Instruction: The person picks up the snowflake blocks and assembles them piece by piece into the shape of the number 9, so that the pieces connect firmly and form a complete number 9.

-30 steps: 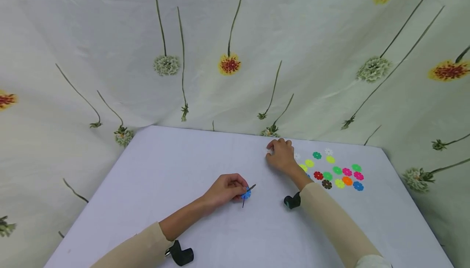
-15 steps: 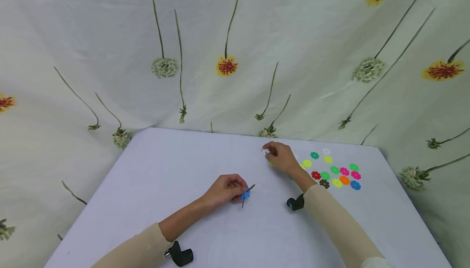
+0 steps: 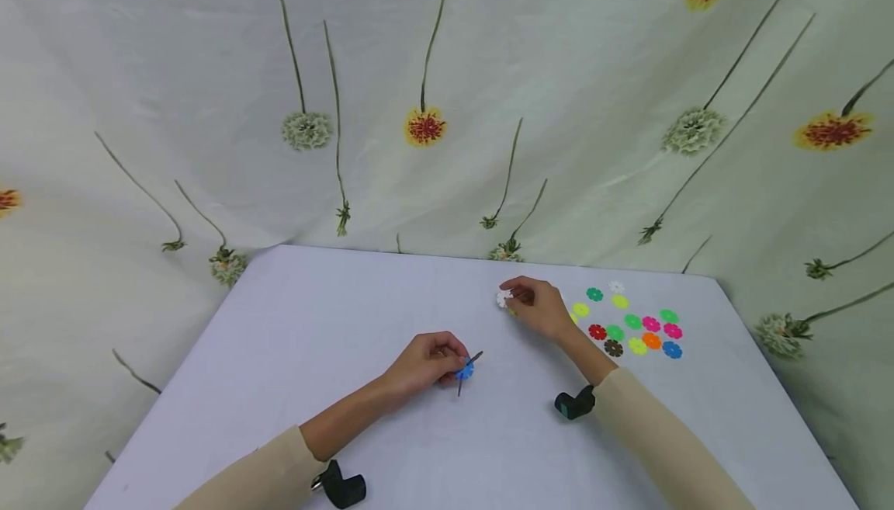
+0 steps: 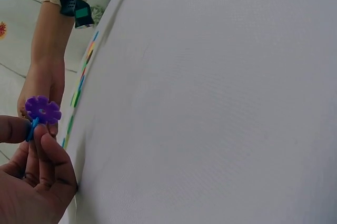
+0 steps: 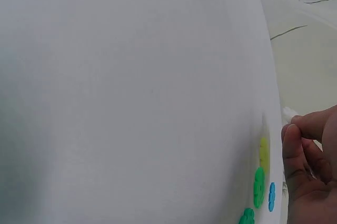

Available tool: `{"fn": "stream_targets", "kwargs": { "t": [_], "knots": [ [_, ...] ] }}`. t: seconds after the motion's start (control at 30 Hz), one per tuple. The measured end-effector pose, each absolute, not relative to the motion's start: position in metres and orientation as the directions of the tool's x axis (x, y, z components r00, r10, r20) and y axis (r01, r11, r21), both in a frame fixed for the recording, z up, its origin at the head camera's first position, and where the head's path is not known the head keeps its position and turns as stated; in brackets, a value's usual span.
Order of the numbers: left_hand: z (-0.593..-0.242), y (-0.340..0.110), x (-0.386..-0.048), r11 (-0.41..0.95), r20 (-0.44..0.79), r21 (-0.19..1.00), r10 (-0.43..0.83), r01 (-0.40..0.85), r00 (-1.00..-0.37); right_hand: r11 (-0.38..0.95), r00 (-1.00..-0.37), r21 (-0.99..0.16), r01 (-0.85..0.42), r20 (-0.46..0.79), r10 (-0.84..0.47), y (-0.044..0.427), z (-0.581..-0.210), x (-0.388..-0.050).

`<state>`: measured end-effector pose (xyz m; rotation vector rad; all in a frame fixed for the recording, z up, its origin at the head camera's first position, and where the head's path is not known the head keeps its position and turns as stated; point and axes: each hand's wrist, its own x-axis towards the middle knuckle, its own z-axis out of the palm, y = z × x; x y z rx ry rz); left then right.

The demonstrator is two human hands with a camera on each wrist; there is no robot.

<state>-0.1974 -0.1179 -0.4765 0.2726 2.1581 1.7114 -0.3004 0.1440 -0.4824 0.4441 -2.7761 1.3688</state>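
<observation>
My left hand (image 3: 429, 359) pinches a blue flower-shaped disc (image 3: 466, 371) between thumb and fingers over the middle of the table. Joined to it, a purple flower-shaped disc (image 4: 42, 109) shows face-on in the left wrist view. Dark thin edges of joined pieces stick out from the blue disc in the head view. Near the back of the table, my right hand (image 3: 538, 307) pinches a white flower-shaped disc (image 3: 503, 298); only a sliver of it shows past the fingertips in the right wrist view. A yellow disc (image 3: 512, 311) is partly hidden below that hand.
Several flower discs lie spread at the table's back right, among them a red disc (image 3: 597, 332), a brown disc (image 3: 613, 348) and an orange disc (image 3: 652, 341). The white table (image 3: 314, 300) ends at a flowered cloth (image 3: 377, 184) behind. Each wrist carries a black camera (image 3: 575, 403).
My right hand has picked up the white disc and drawn it slightly toward me, uncovering a yellow disc. The left hand keeps its hold almost unmoved. The head view has shifted slightly.
</observation>
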Motion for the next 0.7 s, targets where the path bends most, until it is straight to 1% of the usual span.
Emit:
{"fn": "stream_targets", "kwargs": {
  "t": [0.43,0.7],
  "knots": [
    [-0.476,-0.117,-0.201,0.236,-0.161,0.969,0.379,-0.073,-0.911,0.394,-0.946,-0.898,-0.196,0.068,-0.317,0.155,-0.473,-0.265],
    [-0.476,-0.116,-0.201,0.240,-0.163,0.968,0.373,-0.075,-0.913,0.315,-0.940,-0.945,-0.092,-0.021,-0.340,0.152,-0.470,-0.245]
  ]
}}
